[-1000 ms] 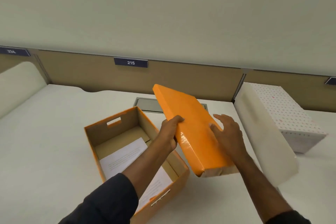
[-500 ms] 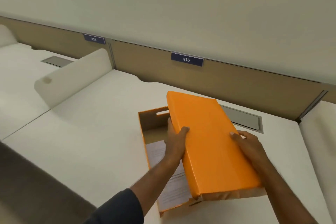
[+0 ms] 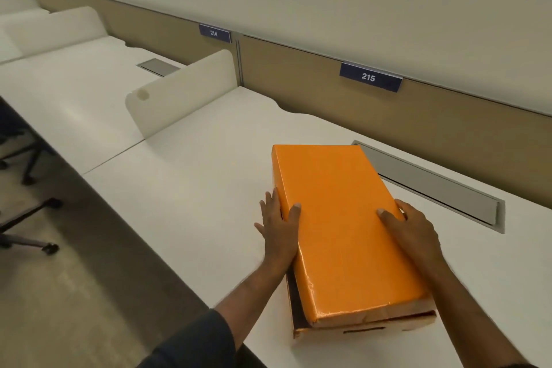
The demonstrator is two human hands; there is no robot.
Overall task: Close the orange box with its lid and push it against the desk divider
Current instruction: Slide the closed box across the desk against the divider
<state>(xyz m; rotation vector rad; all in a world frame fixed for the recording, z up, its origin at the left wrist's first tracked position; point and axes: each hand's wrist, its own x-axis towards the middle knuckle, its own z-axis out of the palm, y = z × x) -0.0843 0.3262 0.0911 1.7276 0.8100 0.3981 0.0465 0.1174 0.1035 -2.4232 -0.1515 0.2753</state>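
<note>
The glossy orange lid (image 3: 340, 218) lies over the orange box (image 3: 367, 326) on the white desk, slightly askew, so a dark gap shows along the box's near left side. My left hand (image 3: 279, 231) grips the lid's left edge, thumb on top. My right hand (image 3: 410, 228) holds the right edge, fingers spread over the top. The white desk divider (image 3: 182, 92) stands upright at the far left, well apart from the box.
A grey cable-tray flap (image 3: 430, 185) is set into the desk just behind the box. A tan back panel (image 3: 448, 128) with labels 214 and 215 runs along the rear. Office chair bases (image 3: 27, 218) stand on the floor at left.
The lid has come down from a tilt over the open box to lie flat on it, hiding the papers inside. Both hands moved with it. The view has swung left.
</note>
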